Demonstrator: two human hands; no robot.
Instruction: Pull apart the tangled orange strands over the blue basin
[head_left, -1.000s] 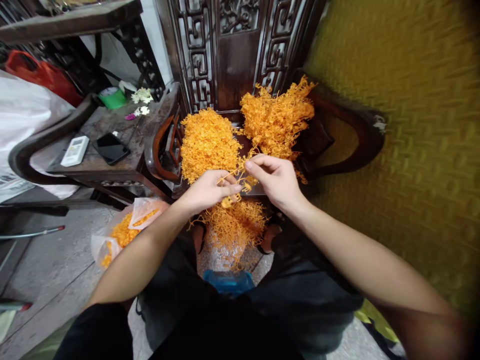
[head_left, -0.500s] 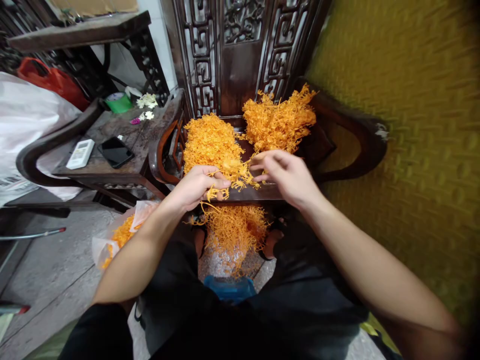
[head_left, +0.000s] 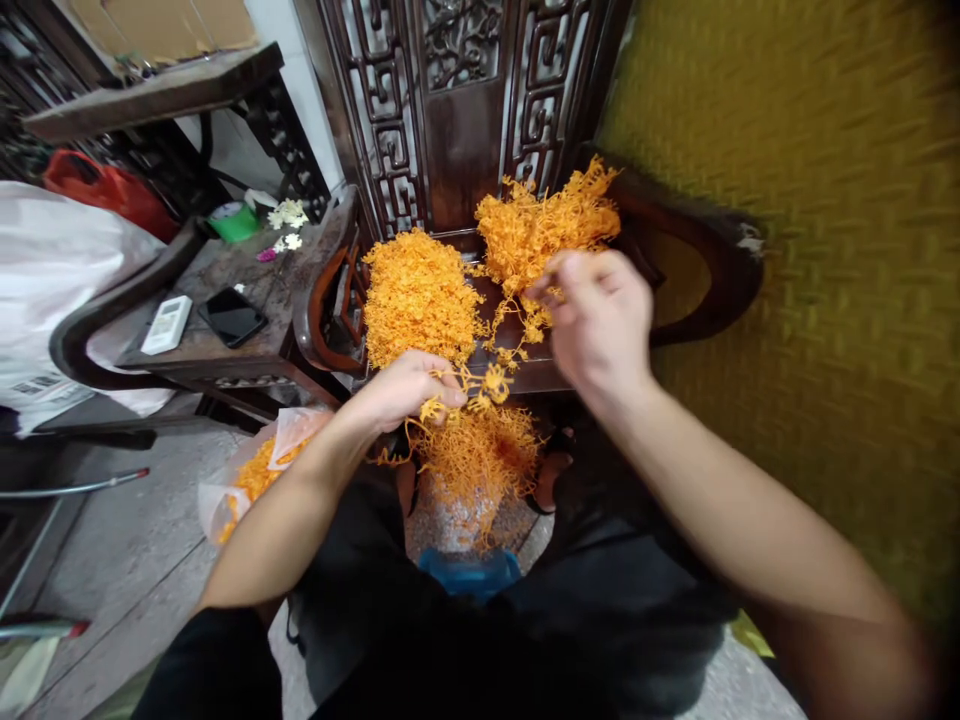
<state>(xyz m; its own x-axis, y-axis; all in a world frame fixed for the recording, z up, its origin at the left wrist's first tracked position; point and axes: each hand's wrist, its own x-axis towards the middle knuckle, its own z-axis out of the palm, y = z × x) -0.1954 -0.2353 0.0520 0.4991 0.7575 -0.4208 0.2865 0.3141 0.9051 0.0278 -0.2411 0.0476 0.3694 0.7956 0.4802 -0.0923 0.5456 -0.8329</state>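
While the left hand (head_left: 409,390) stays low, pinching an orange sprig (head_left: 480,385), the right hand (head_left: 600,315) has risen toward the rear orange pile (head_left: 547,225). Its fingers are closed on a strand (head_left: 517,330).

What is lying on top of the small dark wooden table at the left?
On the table: a white remote control, a black phone, a green container and white flowers.

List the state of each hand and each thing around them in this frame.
left hand: closed, pinching an orange sprig
right hand: raised, blurred, fingers at the right orange pile
left orange pile: heaped on the chair seat
phone: flat, screen dark
plastic bag: open on the floor, orange bits inside
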